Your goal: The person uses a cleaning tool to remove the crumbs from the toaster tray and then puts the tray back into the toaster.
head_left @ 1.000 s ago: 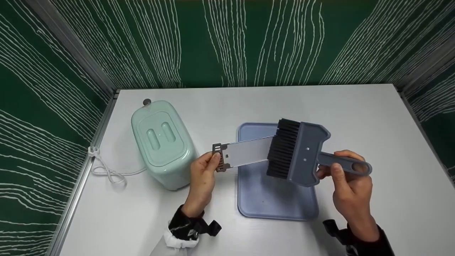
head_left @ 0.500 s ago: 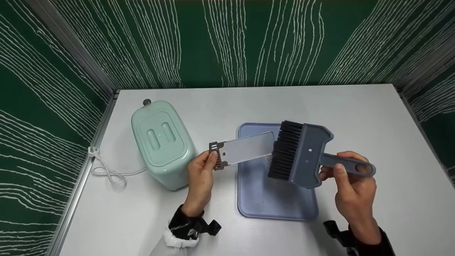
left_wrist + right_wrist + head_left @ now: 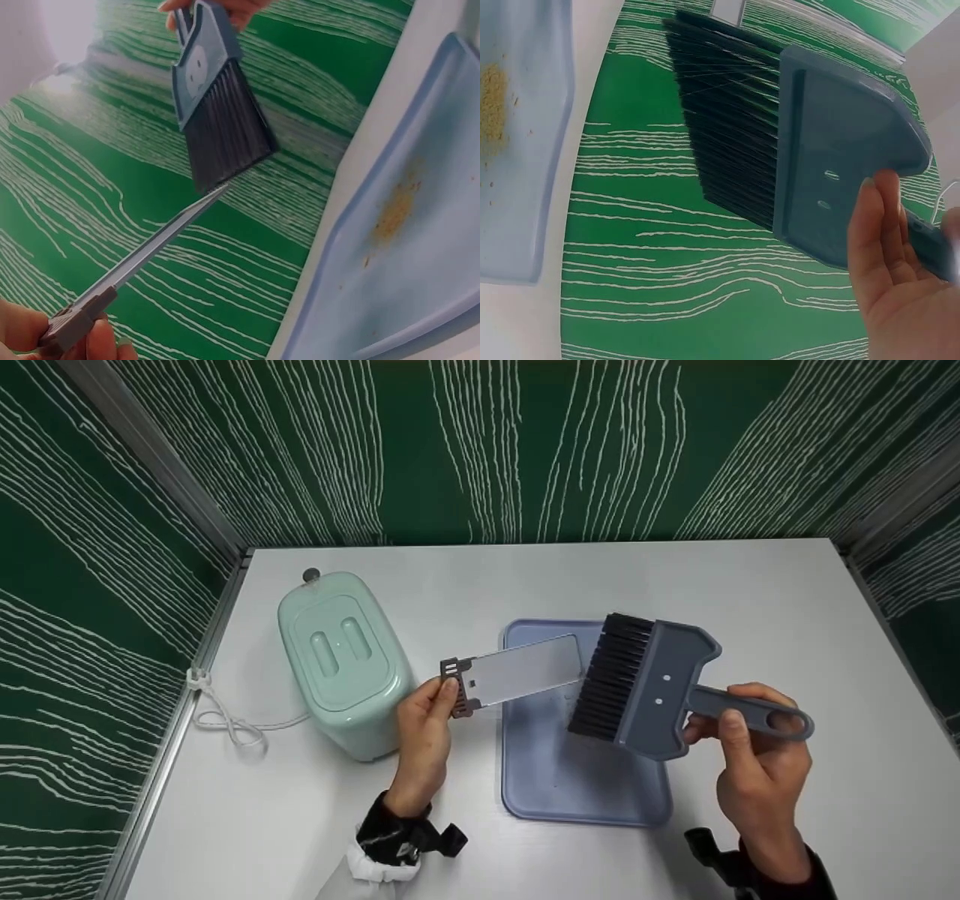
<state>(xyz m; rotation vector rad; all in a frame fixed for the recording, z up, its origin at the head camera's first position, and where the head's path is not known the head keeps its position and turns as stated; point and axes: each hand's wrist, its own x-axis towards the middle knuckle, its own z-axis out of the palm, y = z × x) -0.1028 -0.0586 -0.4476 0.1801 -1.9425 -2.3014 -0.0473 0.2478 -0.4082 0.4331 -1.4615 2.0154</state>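
My left hand (image 3: 424,735) pinches a crumb tray (image 3: 525,669), a thin flat metal plate, by its dark grey end between thumb and fingers. The plate slants above a blue tray (image 3: 585,799). My right hand (image 3: 765,780) grips the handle of a blue-grey hand brush (image 3: 664,690), its black bristles pointing left towards the plate's free end. Whether bristles and plate touch I cannot tell. In the left wrist view, yellowish-brown crumbs (image 3: 394,214) lie in a small patch on the blue tray. The right wrist view shows the brush (image 3: 840,150) from its other side.
A mint-green toaster (image 3: 345,660) with a lid on top stands left of my left hand. Its white cord (image 3: 232,727) lies coiled near the table's left edge. Green walls with white lines enclose the white table (image 3: 465,585) at the back and sides.
The brush has drawn back to the right, so its bristles no longer overlap the crumb tray's end. My left hand has shifted slightly left with the crumb tray.
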